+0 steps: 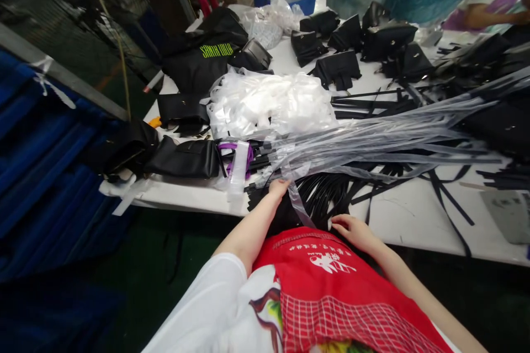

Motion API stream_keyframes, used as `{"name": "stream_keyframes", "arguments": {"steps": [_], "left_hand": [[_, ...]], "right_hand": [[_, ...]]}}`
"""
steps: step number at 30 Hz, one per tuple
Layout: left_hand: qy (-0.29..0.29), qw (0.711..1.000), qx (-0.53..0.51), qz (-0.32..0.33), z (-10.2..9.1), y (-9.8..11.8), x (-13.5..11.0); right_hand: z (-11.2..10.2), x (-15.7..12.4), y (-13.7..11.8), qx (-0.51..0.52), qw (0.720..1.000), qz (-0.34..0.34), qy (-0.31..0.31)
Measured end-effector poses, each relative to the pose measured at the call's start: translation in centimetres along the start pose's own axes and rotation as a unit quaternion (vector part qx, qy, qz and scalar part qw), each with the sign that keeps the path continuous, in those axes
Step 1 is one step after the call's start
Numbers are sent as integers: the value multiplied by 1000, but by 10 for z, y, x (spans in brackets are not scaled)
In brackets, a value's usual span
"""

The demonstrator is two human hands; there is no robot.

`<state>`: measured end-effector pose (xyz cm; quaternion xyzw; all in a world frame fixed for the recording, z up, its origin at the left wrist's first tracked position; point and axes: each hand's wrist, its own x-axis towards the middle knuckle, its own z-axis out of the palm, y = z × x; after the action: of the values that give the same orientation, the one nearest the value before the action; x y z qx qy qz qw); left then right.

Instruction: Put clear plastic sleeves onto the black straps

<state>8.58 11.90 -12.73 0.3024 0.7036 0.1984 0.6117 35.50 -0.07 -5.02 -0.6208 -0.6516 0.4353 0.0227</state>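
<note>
At the table's front edge, my left hand (279, 187) is closed, its thumb against a clear plastic sleeve (300, 205) that slants down toward my apron. The fingers under the thumb are hidden. To the right, my right hand (350, 229) has its fingers bent together by a black piece, with a small white bit at the fingertips that I cannot make out. Between the hands lies a bundle of black straps (325, 193). Long clear plastic sleeves (372, 138) stretch across the table just beyond, beside a heap of white plastic strips (269, 102).
Black pouches (182, 157) lie along the left edge, with more black bags (337, 69) behind. A purple strap (249, 159) lies near my left hand. A blue bin (306, 4) stands at the back. Another person's arm (482, 16) shows at upper right.
</note>
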Motion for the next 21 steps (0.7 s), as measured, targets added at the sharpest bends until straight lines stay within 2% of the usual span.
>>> {"name": "stream_keyframes", "arguments": {"steps": [3,6,10,13,15,18,19,21], "left_hand": [[-52,998,-31,33,-5,2,-16],[-144,985,-64,75,-22,5,-50],[-261,954,-93,116,-58,6,-110],[-345,918,-132,147,-85,4,-151],[-359,906,-146,169,-100,1,-174],[-313,919,-139,193,-121,-6,-204],[-291,925,-134,203,-128,-9,-214],[-246,935,-119,224,-140,-19,-234]], "right_hand": [[1,-7,-8,30,1000,1,6],[-5,-3,-18,61,998,-8,28],[-13,26,-48,105,992,-57,48],[-11,59,-86,185,978,-95,18],[-7,84,-112,316,945,-73,-26],[-3,126,-149,529,844,-3,-86],[-3,140,-160,570,816,9,-96],[-7,169,-180,605,790,12,-97]]}}
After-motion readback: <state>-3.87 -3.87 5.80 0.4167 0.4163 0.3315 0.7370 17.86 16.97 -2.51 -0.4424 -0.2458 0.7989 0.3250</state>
